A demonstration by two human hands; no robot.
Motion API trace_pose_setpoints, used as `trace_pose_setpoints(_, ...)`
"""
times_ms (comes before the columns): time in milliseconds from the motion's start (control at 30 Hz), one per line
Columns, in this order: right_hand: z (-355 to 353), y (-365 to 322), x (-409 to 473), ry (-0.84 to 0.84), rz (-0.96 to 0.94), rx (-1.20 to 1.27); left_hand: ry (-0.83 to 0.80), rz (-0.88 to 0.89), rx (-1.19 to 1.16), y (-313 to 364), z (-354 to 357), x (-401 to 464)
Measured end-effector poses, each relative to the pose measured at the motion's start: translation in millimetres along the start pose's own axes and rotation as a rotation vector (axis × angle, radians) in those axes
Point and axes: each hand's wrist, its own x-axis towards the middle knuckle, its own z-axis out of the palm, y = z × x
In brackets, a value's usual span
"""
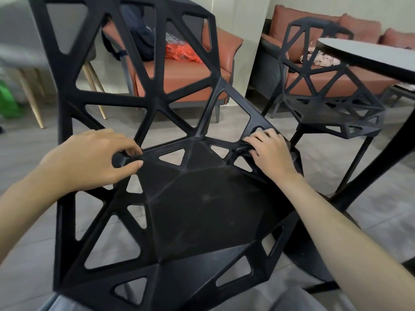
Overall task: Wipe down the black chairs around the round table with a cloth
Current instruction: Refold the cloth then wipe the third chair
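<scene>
We have the near black chair (197, 198) right under both hands, its seat spreading out below and toward us from our wrists and its openwork back rising up and away beyond the knuckles. Our left hand (94, 160) curls round a strut at the back-left corner of the seat, thumb and fingers closed on it, while our right hand (267, 151) lies on the back-right corner with fingers bent over a dark bunched thing that we take to be the cloth (243, 150), though it is too dark against the frame to be sure. The hands are well apart, one at each rear corner. To do this step well, we judge that the left grip should steady the chair while the right draws the cloth along each strut and into the triangular gaps, working from the rear edge forward so dust is not pushed back onto wiped parts. The chair seems to face us, front edge nearest our body, and its long axis runs from our lap up and away to the top of the back. A second black chair (332, 86) stands beyond the right hand, tucked beside the round table (368, 57).
</scene>
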Motion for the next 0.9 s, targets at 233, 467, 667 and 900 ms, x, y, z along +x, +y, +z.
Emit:
trace_pose_setpoints(233,14.4,-28.0,22.0,-0.088,-0.073,0.073,0.01,-0.018,0.008,-2.9,2.0,-4.1)
trace_pose_setpoints(467,-18.9,16.4,-9.7,-0.158,-0.051,-0.064,0.011,-0.042,-0.037,-1.0,-2.5,-1.2)
trace_pose_setpoints(667,-59.0,54.8,-51.3,-0.227,0.188,-0.001,0.047,-0.071,-0.103,2.3,-3.4,-6.8)
trace_pose_setpoints(900,1.2,-20.2,7.8,-0.185,0.059,0.135,-0.003,-0.1,-0.082,2.8,-3.1,0.5)
